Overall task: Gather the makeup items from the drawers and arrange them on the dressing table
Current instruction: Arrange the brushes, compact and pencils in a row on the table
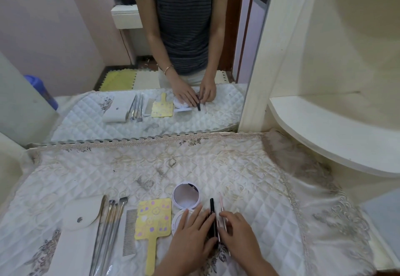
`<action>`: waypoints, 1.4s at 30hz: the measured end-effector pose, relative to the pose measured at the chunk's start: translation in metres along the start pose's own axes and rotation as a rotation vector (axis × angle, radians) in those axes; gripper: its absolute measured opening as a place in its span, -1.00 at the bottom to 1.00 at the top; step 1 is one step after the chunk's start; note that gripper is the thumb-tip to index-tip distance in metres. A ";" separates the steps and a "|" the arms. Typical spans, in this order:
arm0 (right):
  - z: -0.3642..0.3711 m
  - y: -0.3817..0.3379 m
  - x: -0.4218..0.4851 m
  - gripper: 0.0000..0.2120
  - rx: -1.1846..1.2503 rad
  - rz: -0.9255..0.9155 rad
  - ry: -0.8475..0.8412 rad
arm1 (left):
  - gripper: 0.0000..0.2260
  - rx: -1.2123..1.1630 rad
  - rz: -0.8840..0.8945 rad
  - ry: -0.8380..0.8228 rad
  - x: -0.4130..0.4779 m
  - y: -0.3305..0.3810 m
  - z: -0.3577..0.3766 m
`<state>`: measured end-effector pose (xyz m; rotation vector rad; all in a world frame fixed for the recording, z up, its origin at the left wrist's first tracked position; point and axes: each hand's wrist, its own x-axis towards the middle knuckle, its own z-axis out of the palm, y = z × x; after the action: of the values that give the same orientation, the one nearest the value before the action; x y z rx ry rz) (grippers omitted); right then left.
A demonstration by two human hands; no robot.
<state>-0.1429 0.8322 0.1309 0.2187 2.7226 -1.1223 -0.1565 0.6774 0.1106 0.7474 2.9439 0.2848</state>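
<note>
A row of makeup items lies on the quilted white table cover [216, 167]. From the left: a white pouch [80, 215], several metal-handled brushes [110, 221], a grey comb [129, 232], a yellow hand mirror [153, 219] and an open white compact [186, 195] with a round mirror in its lid. My left hand [192, 236] rests flat, fingers partly over the compact's base and touching a black pencil [212, 208]. My right hand [240, 230] lies with its fingertips on a thin pink pencil [221, 206] beside the black one. Neither hand lifts anything.
A large wall mirror [151, 48] stands behind the table and reflects me and the items. A cream shelf [324, 128] juts out at the right. The far half and right side of the cover hold nothing but embroidery and stains.
</note>
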 end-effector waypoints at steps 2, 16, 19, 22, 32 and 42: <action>0.001 0.000 -0.002 -0.71 -0.019 -0.012 0.005 | -0.62 -0.021 0.011 -0.014 -0.001 0.000 -0.003; -0.020 0.006 -0.001 -0.30 -0.304 -0.157 -0.273 | -0.41 0.080 0.099 0.044 -0.005 -0.014 -0.015; -0.017 0.004 0.003 -0.35 -0.299 -0.162 -0.251 | -0.45 0.095 0.065 0.036 -0.002 -0.013 -0.011; -0.018 0.002 0.006 -0.45 -0.288 -0.178 -0.217 | -0.55 0.063 0.052 0.057 0.001 -0.011 -0.005; -0.028 -0.007 0.017 -0.39 -0.334 -0.115 -0.191 | -0.46 -0.005 0.056 0.027 0.002 -0.010 -0.008; -0.019 -0.003 0.001 -0.11 -0.395 -0.225 -0.357 | -0.43 0.050 0.027 0.016 -0.005 -0.014 -0.002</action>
<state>-0.1464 0.8436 0.1456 -0.3206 2.6079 -0.5717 -0.1589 0.6623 0.1099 0.7952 2.9687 0.2210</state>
